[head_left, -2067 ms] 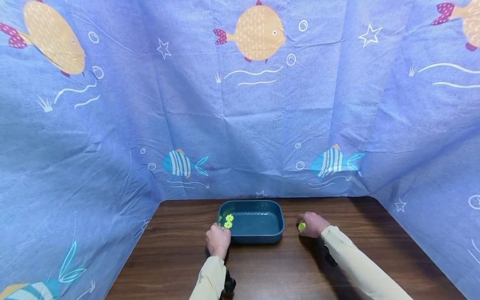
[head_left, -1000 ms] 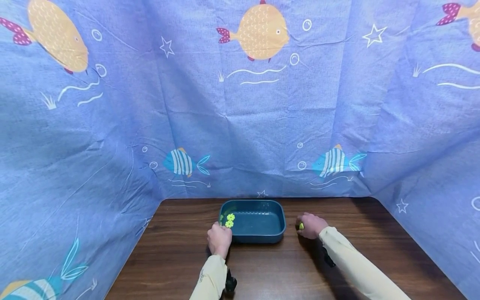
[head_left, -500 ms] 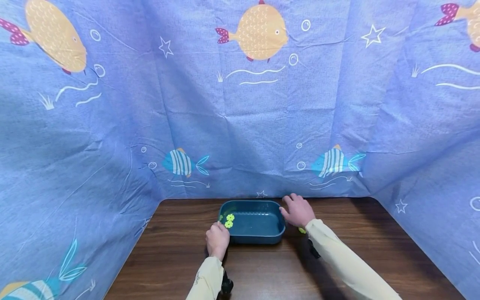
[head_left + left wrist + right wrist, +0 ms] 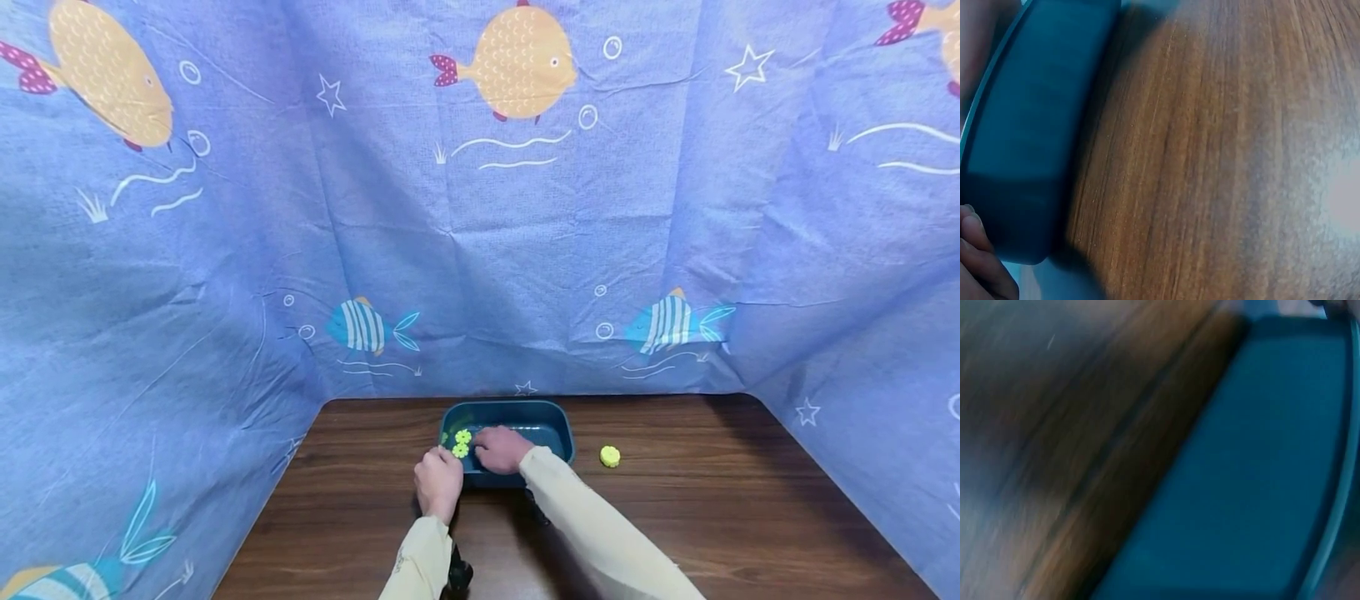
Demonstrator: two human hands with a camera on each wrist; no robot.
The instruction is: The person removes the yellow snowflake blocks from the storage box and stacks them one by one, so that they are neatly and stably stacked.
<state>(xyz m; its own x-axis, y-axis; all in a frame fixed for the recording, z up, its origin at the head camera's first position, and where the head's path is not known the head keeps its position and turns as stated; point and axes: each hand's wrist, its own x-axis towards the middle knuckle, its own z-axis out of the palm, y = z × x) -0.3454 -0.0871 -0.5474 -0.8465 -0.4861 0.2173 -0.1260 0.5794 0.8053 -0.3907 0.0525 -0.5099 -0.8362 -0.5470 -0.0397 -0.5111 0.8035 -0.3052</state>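
Note:
A dark teal rectangular dish (image 4: 555,479) stands on the table. My left hand (image 4: 438,482) grips its near left corner, and in the left wrist view curled fingers (image 4: 982,256) lie against the wall there. Two lime-yellow flower-shaped pieces (image 4: 461,443) show inside at the left end. My right hand (image 4: 501,450) reaches over the near rim into the dish, fingertips just right of these pieces; whether they touch is unclear. Right of the dish, a thick lime-yellow piece with a scalloped edge (image 4: 610,456) lies apart from both hands.
The brown wooden table (image 4: 720,500) extends to both sides and in front of the dish. Behind it hangs a blue cloth (image 4: 510,275) with printed fish, continuing along both sides. The right forearm crosses above the table near the dish.
My right hand has let go of the scalloped piece on the right, swung left past the dish's right end and dipped inside it. My left hand keeps its grip on the corner.

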